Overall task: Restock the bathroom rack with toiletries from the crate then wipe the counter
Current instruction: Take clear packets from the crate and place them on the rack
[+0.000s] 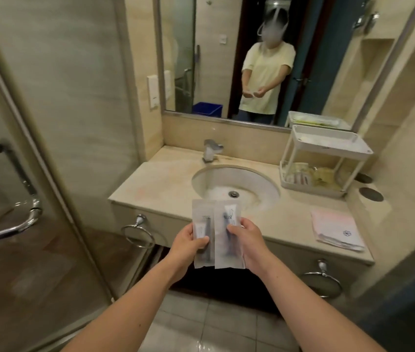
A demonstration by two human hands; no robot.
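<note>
Two clear plastic toiletry packets, each with a small white tube inside, are held upright side by side in the air over the front edge of the beige marble worktop (155,181), before the round white sink (226,177). The left packet (201,214) is pinched by the left hand (188,243), thumb on its face and fingers curled behind. The right packet (229,215), its inner edge lapping the other, is pinched the same way by the right hand (248,240).

The white two-tier plastic rack (328,151) stands at the worktop's back right corner beside the mirror (214,59). Its lower tier holds small sachets, and the top tier's contents are too blurred to tell. A folded pink cloth (336,228) lies by the front right edge. A chrome tap (211,151) stands at the back edge behind the sink. A blue plastic crate (207,109) shows reflected in the mirror.
</note>
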